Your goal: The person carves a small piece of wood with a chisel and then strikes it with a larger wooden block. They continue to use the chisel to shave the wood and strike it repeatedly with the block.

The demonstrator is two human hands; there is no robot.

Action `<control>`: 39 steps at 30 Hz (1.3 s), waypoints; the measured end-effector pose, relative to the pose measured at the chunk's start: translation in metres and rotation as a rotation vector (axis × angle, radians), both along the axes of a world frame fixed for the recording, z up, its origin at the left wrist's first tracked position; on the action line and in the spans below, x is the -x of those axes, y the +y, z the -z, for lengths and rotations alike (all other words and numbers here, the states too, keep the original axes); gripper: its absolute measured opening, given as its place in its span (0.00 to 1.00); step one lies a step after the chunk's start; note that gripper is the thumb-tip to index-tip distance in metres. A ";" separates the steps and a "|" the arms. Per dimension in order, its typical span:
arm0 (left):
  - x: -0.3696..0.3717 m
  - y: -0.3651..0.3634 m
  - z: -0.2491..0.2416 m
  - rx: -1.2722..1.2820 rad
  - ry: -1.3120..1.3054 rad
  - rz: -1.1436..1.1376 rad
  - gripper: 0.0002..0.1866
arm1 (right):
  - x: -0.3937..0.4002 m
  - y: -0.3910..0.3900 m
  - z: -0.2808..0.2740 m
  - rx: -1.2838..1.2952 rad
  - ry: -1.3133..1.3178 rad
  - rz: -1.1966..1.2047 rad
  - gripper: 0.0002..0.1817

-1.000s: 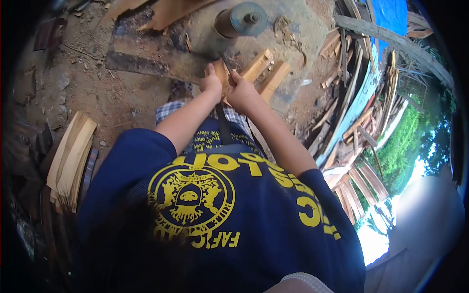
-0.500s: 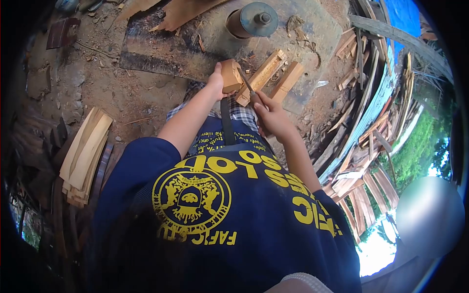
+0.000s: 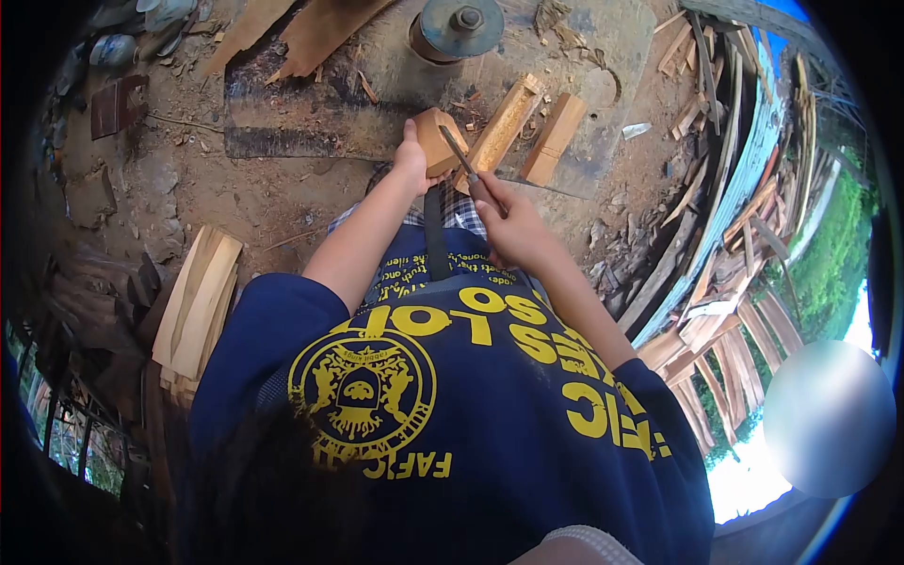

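Note:
My left hand grips a many-sided wooden block from its left side, thumb up along its edge and fingers beneath it. My right hand is wrapped round the handle of a narrow-bladed knife, its blade slanting up and left across the block's right face. Just right of the block lies a long wood piece with a rough, hollowed upper face. Beside that rests a smoother squared wood piece.
A worn board lies on the dirt ground, bearing a metal cylinder with a knob and wood chips. Stacked wooden slats stand at the left. Scrap planks pile up along the right.
The knife blade has moved left over the block, with my right hand shifting slightly left. My left hand still holds the block. The whole view has tilted a little.

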State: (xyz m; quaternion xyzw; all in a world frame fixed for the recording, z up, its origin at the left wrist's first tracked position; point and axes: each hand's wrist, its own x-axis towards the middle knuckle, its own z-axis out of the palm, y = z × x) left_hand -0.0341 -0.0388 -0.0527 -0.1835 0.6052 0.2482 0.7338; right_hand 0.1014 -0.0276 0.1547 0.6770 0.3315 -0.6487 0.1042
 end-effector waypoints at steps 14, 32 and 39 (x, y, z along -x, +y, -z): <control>-0.002 -0.003 0.007 -0.028 0.049 0.052 0.38 | -0.021 0.002 -0.006 -0.002 0.027 -0.080 0.29; -0.011 -0.006 0.021 0.045 0.152 0.056 0.39 | -0.032 0.014 -0.014 0.089 0.000 -0.108 0.30; -0.011 -0.003 0.000 0.033 0.066 -0.026 0.40 | -0.016 0.022 0.007 0.039 0.013 -0.092 0.31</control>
